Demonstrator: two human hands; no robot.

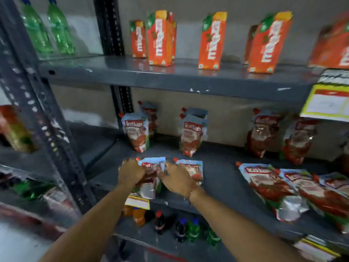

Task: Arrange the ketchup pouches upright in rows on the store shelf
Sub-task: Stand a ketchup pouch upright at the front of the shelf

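Note:
On the grey middle shelf (222, 178), both hands grip one ketchup pouch (150, 178) near the front edge. My left hand (130, 172) holds its left side and my right hand (177, 178) its right side. A second pouch (192, 168) sits just behind my right hand. Upright pouches stand at the back: one pair at the left (137, 131), one in the middle (192, 133), and two at the right (262, 133). Several pouches (283, 190) lie flat in an overlapping pile at the right front.
Orange juice cartons (162, 37) line the shelf above, with green bottles (47, 27) at its left. Soft drink bottles (179, 229) stand on the shelf below. A dark perforated upright post (47, 118) rises at the left. A yellow price tag (328, 103) hangs at the right.

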